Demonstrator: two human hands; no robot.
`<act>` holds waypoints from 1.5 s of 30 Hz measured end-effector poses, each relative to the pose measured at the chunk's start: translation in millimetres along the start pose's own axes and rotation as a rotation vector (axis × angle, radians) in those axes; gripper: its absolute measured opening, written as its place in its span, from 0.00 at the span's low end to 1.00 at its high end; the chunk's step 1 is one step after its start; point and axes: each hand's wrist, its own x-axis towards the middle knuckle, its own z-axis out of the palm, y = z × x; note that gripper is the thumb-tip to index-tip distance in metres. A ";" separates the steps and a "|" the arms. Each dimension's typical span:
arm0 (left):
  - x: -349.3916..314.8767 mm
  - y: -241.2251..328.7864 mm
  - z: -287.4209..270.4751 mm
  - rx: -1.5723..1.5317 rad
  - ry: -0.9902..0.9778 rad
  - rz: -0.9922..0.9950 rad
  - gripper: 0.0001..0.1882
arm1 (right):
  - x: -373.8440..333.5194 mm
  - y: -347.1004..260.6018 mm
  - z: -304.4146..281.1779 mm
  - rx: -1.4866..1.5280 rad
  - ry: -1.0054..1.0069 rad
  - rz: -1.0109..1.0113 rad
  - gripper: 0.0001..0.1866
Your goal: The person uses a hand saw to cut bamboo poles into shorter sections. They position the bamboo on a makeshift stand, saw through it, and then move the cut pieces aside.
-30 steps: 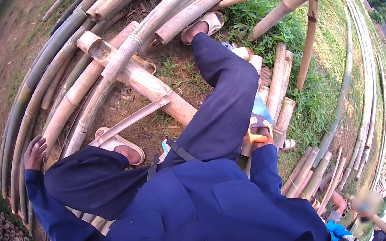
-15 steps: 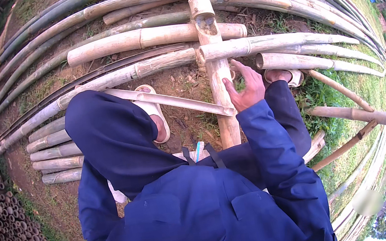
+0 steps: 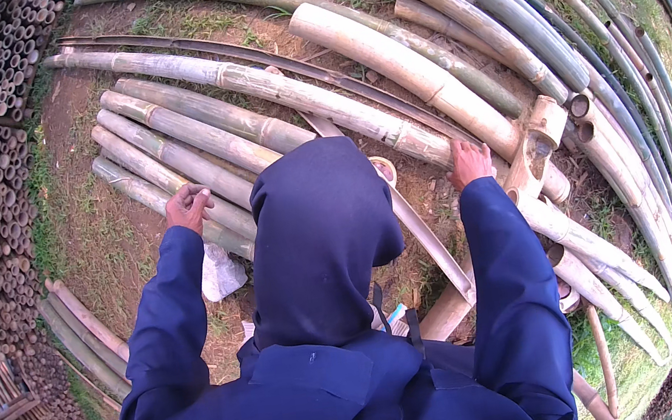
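A right hand point(image 3: 471, 163) at the end of the long pole point(image 3: 276, 89)

The fingers bend down by the long pole's right end; whether they grip it, I cannot tell. On the near side of the long pole, the left hand point(image 3: 188, 209) is at the bamboo lengths point(image 3: 187, 129), loosely curled, its hold unclear. The notched bamboo point(image 3: 548, 118) lies right of the long pole.

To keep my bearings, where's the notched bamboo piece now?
In the head view, right of centre: the notched bamboo piece lies just right of the right hand.
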 end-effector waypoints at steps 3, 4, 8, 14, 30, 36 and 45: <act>20.9 6.2 6.0 0.014 -0.014 0.030 0.13 | -1.9 4.4 6.6 0.003 0.112 -0.066 0.38; 25.5 15.4 9.6 0.006 -0.023 0.047 0.14 | -5.5 6.2 4.0 0.029 0.122 -0.073 0.38; 64.6 41.9 21.1 -0.044 -0.022 0.054 0.14 | -20.0 20.5 -24.7 0.122 0.258 -0.093 0.34; 150.7 67.0 74.9 -0.465 -0.029 -0.118 0.39 | -68.7 40.6 -142.4 0.088 0.408 -0.124 0.37; 35.9 163.8 230.9 -1.069 -0.165 -0.132 0.29 | -293.7 154.9 -82.1 -0.061 0.660 0.085 0.41; 2.9 197.3 229.5 -1.036 -0.330 -0.023 0.28 | -335.4 146.1 -42.6 0.053 0.647 0.173 0.41; 119.3 310.4 260.3 -1.082 -0.407 -0.056 0.41 | -294.7 125.4 -121.8 0.074 0.675 0.223 0.42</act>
